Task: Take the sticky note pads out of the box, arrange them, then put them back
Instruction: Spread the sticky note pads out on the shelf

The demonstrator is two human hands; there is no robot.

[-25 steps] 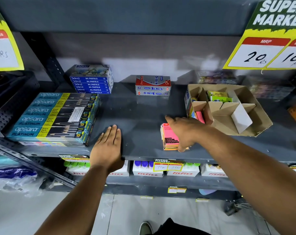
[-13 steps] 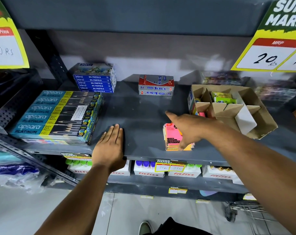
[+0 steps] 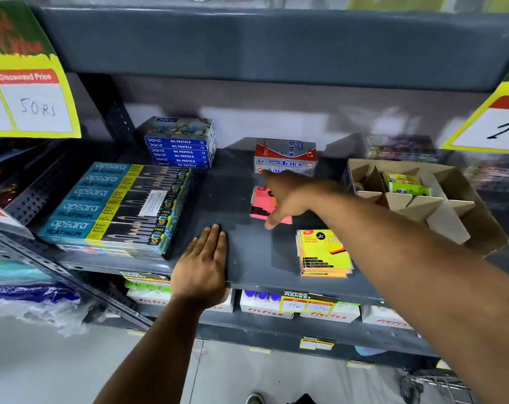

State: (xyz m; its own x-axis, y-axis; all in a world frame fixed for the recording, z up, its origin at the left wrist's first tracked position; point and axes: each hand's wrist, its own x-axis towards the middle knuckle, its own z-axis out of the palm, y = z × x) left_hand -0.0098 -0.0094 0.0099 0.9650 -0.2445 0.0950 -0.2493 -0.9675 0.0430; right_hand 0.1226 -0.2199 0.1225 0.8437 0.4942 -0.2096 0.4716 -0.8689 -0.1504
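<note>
My right hand point(image 3: 289, 196) holds a pink sticky note pad point(image 3: 262, 204) low over the middle of the grey shelf point(image 3: 247, 258), thumb under its near edge and fingers over its far side. A stack of sticky note pads point(image 3: 324, 253) with a yellow pad on top lies near the shelf's front edge, to the right of the pink one. The cardboard box point(image 3: 480, 225) with dividers stands at the right; a green pad point(image 3: 406, 183) sits in a rear compartment. My left hand point(image 3: 202, 265) rests flat on the shelf's front edge, fingers together, holding nothing.
Teal pencil boxes point(image 3: 116, 205) are stacked at the left, blue oil pastel boxes point(image 3: 182, 145) behind them, and a red and silver pen box point(image 3: 285, 156) at the back centre. Price signs point(image 3: 29, 83) hang from the shelf above. White boxes point(image 3: 265, 307) fill the lower shelf.
My right hand lifted the pink pad off the stack and carried it back and left across the shelf. The stack now shows a yellow pad on top. My left hand stayed put.
</note>
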